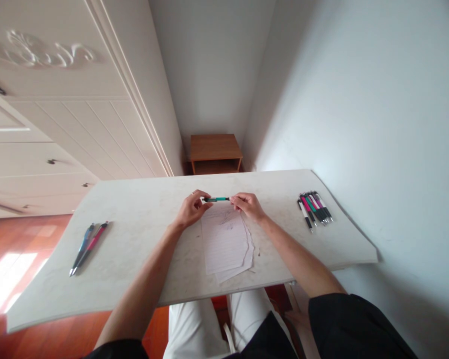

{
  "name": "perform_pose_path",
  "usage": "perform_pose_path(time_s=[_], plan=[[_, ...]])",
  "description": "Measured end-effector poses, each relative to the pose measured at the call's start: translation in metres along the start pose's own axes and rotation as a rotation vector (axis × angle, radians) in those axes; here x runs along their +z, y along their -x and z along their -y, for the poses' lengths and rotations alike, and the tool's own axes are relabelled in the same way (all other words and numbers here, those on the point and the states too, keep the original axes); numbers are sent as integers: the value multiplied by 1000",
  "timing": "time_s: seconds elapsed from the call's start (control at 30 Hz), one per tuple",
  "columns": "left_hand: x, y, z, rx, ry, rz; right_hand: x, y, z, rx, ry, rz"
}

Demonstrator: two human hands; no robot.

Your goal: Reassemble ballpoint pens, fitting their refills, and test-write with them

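A teal pen (216, 199) is held level above the white table (142, 234), one end in each of my hands. My left hand (192, 208) pinches its dark left end, with a ring showing on one finger. My right hand (249, 205) is closed on the right end. Just under the hands lies a small stack of lined paper sheets (226, 242) with some scribbles near the top.
Several pens (315, 208) in pink, teal and black lie in a row at the table's right. Two pens (88, 245) lie at the left. A white wardrobe (60, 114) stands left, a small wooden shelf (214, 152) beyond the table, a wall on the right.
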State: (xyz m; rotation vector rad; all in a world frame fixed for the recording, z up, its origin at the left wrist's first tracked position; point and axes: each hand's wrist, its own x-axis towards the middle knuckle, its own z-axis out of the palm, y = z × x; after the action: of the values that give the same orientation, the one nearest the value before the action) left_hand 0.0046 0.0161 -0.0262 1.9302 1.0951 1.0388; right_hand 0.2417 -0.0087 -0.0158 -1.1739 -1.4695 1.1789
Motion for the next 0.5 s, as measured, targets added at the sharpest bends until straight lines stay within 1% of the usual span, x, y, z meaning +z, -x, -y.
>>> perform_pose_path(time_s=[0.1,0.33,0.5], plan=[[-1,-2,2,14,-53,-5,0,0,-1,0,9,11],[-3,-2,-4,-53,-110,29,-1,0,-2,1,11,21],[-3,-1,-6,-119,-164,11,-1,-1,-2,4,13,40]])
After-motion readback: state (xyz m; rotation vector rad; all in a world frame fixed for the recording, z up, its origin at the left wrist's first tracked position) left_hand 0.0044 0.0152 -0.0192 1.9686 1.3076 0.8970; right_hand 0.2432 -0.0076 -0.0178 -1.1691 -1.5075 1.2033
